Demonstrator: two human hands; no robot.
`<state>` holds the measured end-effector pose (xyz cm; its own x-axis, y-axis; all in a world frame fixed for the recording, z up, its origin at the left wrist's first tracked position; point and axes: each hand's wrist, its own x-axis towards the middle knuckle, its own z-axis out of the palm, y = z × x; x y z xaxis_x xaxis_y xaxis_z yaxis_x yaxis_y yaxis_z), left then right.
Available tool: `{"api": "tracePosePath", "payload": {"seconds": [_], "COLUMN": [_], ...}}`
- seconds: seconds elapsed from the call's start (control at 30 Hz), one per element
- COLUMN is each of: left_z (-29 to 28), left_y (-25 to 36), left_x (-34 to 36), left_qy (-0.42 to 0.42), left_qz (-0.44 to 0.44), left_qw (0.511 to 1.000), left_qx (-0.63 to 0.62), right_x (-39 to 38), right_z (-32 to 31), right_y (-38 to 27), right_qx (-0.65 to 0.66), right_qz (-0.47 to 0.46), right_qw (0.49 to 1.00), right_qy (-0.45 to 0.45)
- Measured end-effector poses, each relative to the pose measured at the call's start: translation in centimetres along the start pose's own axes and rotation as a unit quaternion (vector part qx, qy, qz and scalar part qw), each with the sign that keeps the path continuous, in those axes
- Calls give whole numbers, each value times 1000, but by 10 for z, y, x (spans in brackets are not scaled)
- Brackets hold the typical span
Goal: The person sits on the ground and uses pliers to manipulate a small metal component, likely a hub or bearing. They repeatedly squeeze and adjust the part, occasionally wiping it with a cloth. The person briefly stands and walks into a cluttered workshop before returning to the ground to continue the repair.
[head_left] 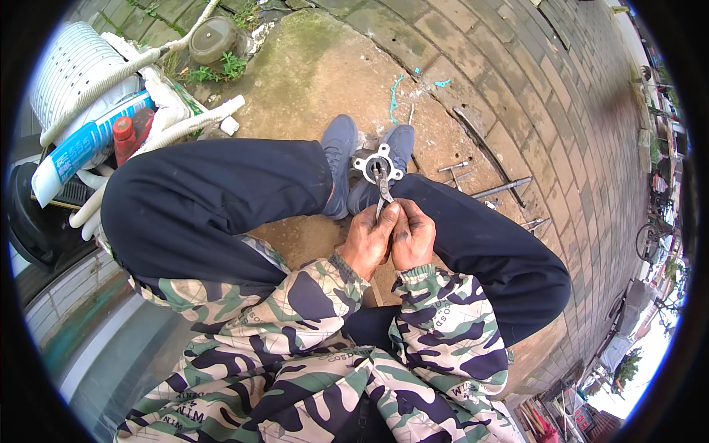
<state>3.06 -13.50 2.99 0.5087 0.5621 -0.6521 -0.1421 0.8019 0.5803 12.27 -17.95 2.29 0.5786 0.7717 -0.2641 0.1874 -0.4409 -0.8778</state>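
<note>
Both hands are closed together around the handles of a pair of metal pliers in front of my body. My left hand grips from the left side, and my right hand presses against it from the right, its fingers dark with grime. The handle ends are hidden inside the hands. The jaws reach into the round middle of a silver metal flange with lugs around its rim. That flange sits between my two grey shoes, which seem to hold it in place.
Right of my shoes, a T-handled tool and a metal rod lie on the ground. Teal scraps lie ahead. At the left are corrugated hoses, a white perforated drum, a red bottle and a jar.
</note>
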Motion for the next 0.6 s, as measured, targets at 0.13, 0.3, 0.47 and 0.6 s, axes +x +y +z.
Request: {"api": "tracePosePath", "payload": {"seconds": [0.13,0.3,0.47,0.6], "left_z": [-6,-15,-11,-19], "left_y": [-8,-26,-11,-26], "left_x": [5,15,11,20], "left_qy": [3,45,61,42], "left_qz": [-13,122,173,148], "left_qw": [1000,978,931,972], "left_qx": [-12,165,316,179], "right_x": [2,-3,-6,-3], "right_z": [3,9,5,-7], "right_y": [10,-5,-3,-13], "right_qx": [-2,-41,24,283], "right_qz": [-3,21,-32,177], "right_qw": [1000,999,999,943], "right_qy": [5,23,33,-14]}}
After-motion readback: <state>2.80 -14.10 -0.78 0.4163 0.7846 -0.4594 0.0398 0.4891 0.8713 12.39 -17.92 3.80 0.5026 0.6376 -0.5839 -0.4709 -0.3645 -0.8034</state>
